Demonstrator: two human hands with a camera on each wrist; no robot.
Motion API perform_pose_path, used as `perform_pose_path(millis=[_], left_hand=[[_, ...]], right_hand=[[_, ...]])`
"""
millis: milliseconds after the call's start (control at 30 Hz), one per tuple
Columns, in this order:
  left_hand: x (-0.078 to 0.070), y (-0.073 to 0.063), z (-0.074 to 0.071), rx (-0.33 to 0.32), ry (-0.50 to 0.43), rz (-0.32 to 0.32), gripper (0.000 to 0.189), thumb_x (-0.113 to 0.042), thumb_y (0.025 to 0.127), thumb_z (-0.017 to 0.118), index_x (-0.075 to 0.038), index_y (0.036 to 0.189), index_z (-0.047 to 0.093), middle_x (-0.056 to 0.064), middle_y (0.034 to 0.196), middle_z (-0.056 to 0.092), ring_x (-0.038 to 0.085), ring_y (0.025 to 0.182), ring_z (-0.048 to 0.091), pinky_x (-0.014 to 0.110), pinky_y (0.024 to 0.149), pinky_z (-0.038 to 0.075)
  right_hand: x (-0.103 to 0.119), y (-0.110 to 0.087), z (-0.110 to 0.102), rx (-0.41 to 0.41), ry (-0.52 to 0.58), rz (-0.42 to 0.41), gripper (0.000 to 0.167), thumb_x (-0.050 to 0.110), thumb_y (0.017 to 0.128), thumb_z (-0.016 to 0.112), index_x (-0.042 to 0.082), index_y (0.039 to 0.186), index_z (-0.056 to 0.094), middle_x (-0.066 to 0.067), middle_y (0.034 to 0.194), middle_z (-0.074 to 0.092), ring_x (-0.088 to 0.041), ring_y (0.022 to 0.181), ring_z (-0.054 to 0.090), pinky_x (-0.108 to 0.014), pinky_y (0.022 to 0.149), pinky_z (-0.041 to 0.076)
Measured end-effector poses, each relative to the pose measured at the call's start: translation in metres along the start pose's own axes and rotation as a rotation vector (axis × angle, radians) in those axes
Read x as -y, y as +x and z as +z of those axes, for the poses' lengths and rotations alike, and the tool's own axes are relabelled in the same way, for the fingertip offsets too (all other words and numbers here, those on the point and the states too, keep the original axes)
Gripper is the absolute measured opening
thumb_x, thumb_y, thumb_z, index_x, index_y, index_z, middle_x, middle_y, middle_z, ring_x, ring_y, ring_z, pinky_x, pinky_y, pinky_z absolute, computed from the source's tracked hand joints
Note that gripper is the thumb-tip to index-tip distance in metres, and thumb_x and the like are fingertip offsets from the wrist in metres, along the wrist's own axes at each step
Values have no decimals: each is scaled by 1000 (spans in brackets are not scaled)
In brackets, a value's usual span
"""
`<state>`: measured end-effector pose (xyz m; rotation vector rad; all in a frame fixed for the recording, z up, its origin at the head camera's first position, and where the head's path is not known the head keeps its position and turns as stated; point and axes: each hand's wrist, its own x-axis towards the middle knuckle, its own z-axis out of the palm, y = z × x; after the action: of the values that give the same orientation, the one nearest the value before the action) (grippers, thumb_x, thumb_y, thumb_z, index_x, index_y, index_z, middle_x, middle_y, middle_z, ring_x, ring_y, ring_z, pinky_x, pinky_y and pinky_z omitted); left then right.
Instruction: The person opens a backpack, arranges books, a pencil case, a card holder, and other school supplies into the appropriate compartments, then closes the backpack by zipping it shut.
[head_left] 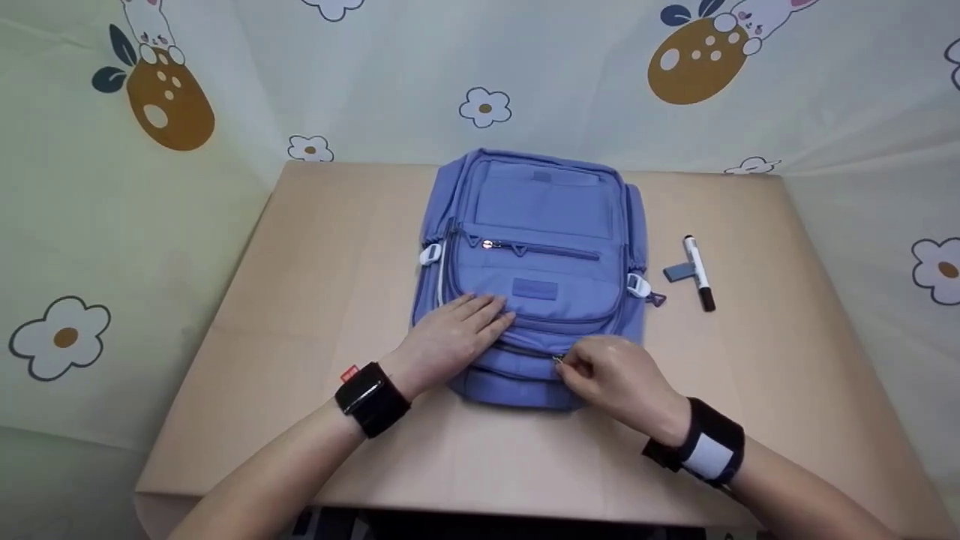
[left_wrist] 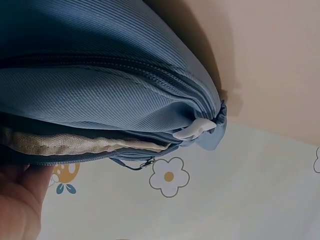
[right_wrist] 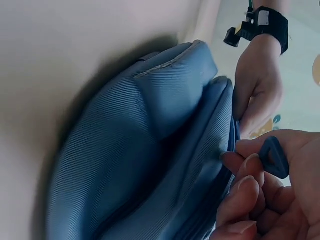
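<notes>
A blue backpack (head_left: 551, 206) lies on its back on the table, front pockets facing up. My left hand (head_left: 456, 334) rests on its lower front with fingers laid out straight, near the left edge. In the left wrist view that hand (left_wrist: 22, 205) touches the pocket beside a zipper and a beige strip of webbing (left_wrist: 65, 144). With thumb and fingers, my right hand (head_left: 619, 375) pinches the zipper pull (right_wrist: 275, 157) at the lower front pocket. The pull has a blue triangular loop, seen against the palm in the right wrist view.
To the right of the backpack lies a white marker (head_left: 697, 270) with a dark cap, touching a small grey-blue piece (head_left: 679, 272). White buckles (head_left: 637, 286) sit at the bag's sides. A patterned curtain (head_left: 405, 75) surrounds the brown-covered table (head_left: 337, 247).
</notes>
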<state>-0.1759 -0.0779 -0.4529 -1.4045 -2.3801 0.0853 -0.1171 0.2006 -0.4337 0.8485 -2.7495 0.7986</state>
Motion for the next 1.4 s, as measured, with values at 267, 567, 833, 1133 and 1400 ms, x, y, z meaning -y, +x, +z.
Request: perform_pose_path(millis=[267,567,833,1133,1400], left_hand=[[1,-1,1,-28,-4,-4,45,-6,97,58,-7,142,60,16,143,59,31,131,57,44,112,42],[0,-1,2,-47,-26,6,44,-7,97,58,-6,142,60,17,143,58,32,132,56,45,112,41],[1,-3,2,-44,-54,0,46,-4,97,58,-5,142,59,18,143,58,31,132,56,44,113,40],[2,-4,2,-61,-101,-30,46,-1,95,61,-4,141,60,17,143,59,32,131,57,45,112,40],[-9,-2,1,-249,-171,-89,39,-21,93,68,-2,127,68,17,128,67,32,120,63,43,104,49]], right_hand=[[18,27,14,1,-28,-78,15,14,89,77,15,76,69,10,67,57,-6,59,53,-28,56,48],[16,27,13,13,-21,-67,17,25,93,76,17,78,70,11,70,59,-6,63,55,-29,60,49],[-23,13,-17,-83,-7,-197,9,9,88,77,12,95,73,5,90,65,-13,85,58,-33,74,50],[-45,-1,-3,-160,-112,-388,26,11,82,84,6,106,75,-3,101,68,-22,93,63,-38,80,52],[-47,1,6,-172,-169,-374,13,8,87,80,7,100,76,-1,96,69,-20,86,64,-37,73,53]])
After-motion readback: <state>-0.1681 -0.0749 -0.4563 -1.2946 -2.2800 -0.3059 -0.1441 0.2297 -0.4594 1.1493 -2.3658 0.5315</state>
